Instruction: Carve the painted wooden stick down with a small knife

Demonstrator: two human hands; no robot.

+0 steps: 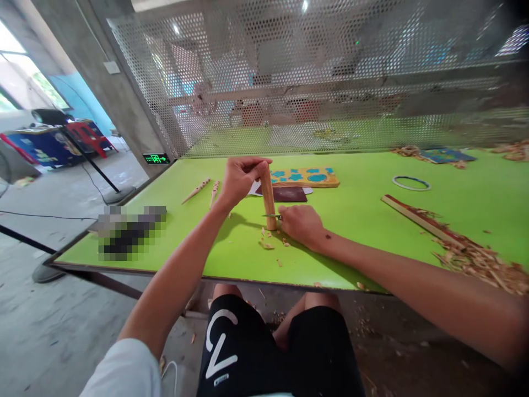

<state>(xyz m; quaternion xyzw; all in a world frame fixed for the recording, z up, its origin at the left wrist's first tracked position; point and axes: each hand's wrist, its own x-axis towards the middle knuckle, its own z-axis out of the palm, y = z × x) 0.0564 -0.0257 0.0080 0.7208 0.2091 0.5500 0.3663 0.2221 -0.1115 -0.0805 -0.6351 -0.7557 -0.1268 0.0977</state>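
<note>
My left hand (242, 179) grips the top of a wooden stick (268, 199), which stands nearly upright on the green table. Low on the stick, the blade of a small knife (270, 216) lies against the wood. The knife's handle is mostly hidden in my right hand (301, 225), whose fingers are wrapped round it. Several wood shavings (266, 245) lie around the foot of the stick. Just behind it are a dark red sheet (289, 194) and a yellow board with blue shapes (314, 177).
Two carved wooden pieces (196, 191) lie left of my hands. To the right are a roll of tape (411, 183), a long wooden strip (421, 220) and a heap of shavings (487, 270). A perforated metal screen (289, 82) rises behind the green table (343, 242).
</note>
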